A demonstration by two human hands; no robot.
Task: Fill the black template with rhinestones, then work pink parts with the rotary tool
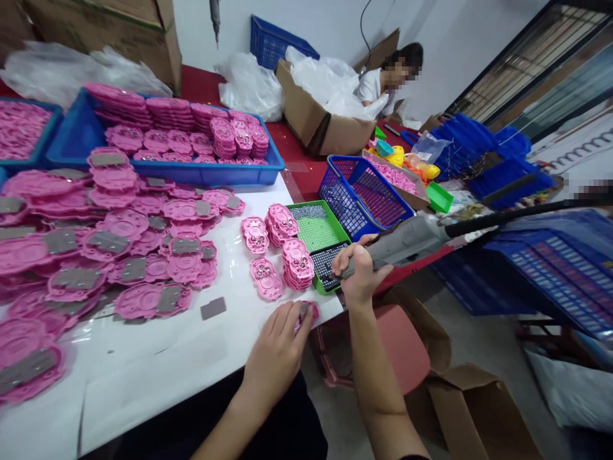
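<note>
My left hand [278,338] lies over a pink plastic part [313,311] at the table's front edge, fingers closed on it and covering most of it. In my right hand [358,271] is a grey electric screwdriver [407,241], held above a small black perforated tray [326,260]; its tip is hidden by the fingers. That tray sits in a green tray [318,229] with small screws at its far end. Left of it stand stacks of pink parts [297,262] with shiny metal bits. A loose grey plate [213,308] lies on the white table.
Pink parts with grey plates [129,268] heap the table's left side. Behind them a blue bin [205,171] holds stacked parts. A blue basket [335,185] stands beyond the green tray. A pink stool [400,345] and cardboard box [479,409] are below. Another person [378,83] sits far back.
</note>
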